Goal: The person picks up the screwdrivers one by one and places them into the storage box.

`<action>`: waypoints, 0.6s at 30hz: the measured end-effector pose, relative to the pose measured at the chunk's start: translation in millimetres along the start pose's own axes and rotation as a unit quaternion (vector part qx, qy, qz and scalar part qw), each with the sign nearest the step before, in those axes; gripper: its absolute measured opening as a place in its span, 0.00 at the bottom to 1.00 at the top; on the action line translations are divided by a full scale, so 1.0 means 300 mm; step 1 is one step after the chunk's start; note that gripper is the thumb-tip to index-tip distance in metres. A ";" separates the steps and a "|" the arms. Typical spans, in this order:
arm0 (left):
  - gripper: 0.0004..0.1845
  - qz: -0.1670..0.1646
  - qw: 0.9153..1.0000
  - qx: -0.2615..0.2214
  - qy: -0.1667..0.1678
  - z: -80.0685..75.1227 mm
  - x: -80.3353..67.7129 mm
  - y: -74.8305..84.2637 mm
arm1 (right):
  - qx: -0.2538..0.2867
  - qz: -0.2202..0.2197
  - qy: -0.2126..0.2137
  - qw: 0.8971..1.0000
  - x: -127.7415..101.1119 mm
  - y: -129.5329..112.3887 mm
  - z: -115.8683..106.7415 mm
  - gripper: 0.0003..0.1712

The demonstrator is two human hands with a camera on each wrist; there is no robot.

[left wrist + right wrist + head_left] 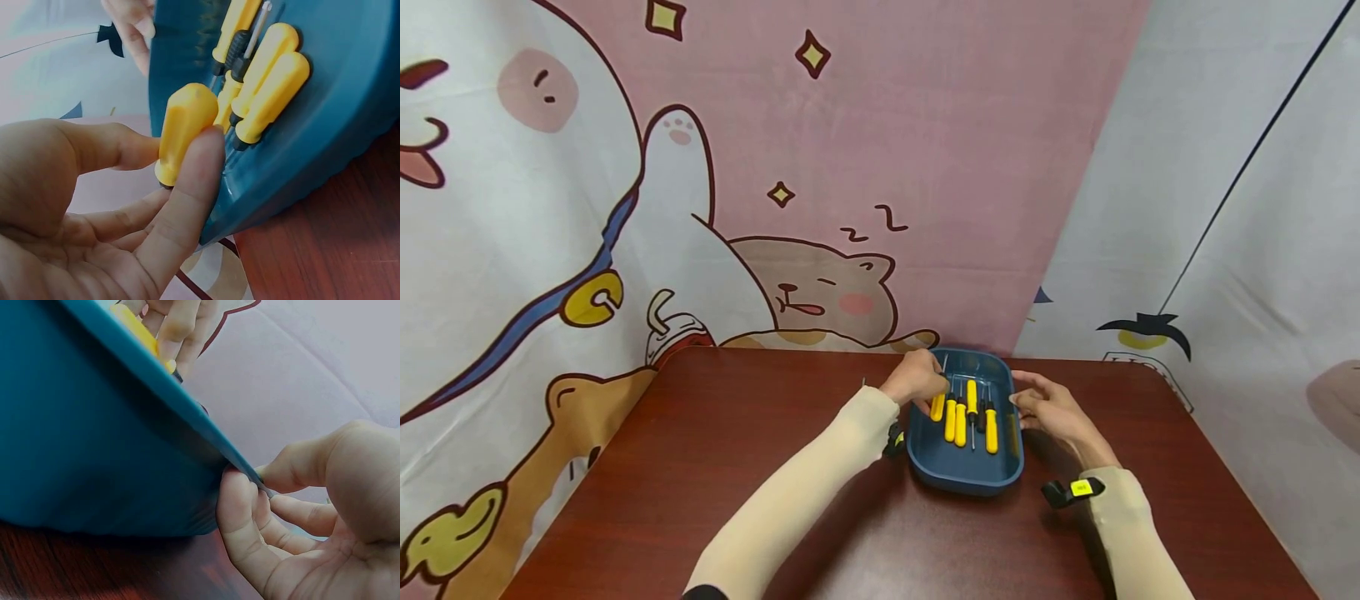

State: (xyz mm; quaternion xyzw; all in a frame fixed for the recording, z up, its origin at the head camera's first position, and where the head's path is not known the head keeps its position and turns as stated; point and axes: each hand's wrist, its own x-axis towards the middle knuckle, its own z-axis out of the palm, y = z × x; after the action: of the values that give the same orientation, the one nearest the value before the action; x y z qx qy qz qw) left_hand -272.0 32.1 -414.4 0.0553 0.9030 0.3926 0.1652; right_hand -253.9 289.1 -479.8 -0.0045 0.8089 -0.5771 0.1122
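A blue plastic tray (966, 477) stands on the table with several yellow-handled screwdrivers (960, 425) lying in it. My left hand (917, 379) pinches one screwdriver (184, 128) by its yellow handle, over the tray's left side; thumb and fingers lie on either side of the handle. In the head view its shaft points toward the far rim. On the right, my right hand (1056, 414) pinches the tray's rim between thumb and fingers, as the right wrist view shows (269, 512). One screwdriver in the tray lies the opposite way round, shaft toward me.
The brown wooden table (760, 417) extends to both sides and in front of the tray. Behind it hangs a cartoon-printed cloth (970, 167), close to the table's far edge. A black strap device (1063, 493) sits on the right wrist.
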 end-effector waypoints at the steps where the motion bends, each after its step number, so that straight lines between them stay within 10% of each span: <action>1: 0.10 -0.003 1.000 0.005 -0.002 0.002 0.006 0.001 | -0.001 0.000 0.000 1.000 0.000 0.001 0.000 0.34; 18: 0.22 -0.074 0.994 0.079 0.000 0.068 0.069 0.050 | 0.003 -0.012 -0.010 1.000 0.000 -0.004 0.002 0.35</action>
State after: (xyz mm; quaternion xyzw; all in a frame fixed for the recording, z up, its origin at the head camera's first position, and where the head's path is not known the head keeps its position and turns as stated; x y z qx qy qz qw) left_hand -285.0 61.3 -421.8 0.0016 0.9329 0.3067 0.1887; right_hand -254.0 288.1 -478.7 -0.0195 0.8057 -0.5812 0.1131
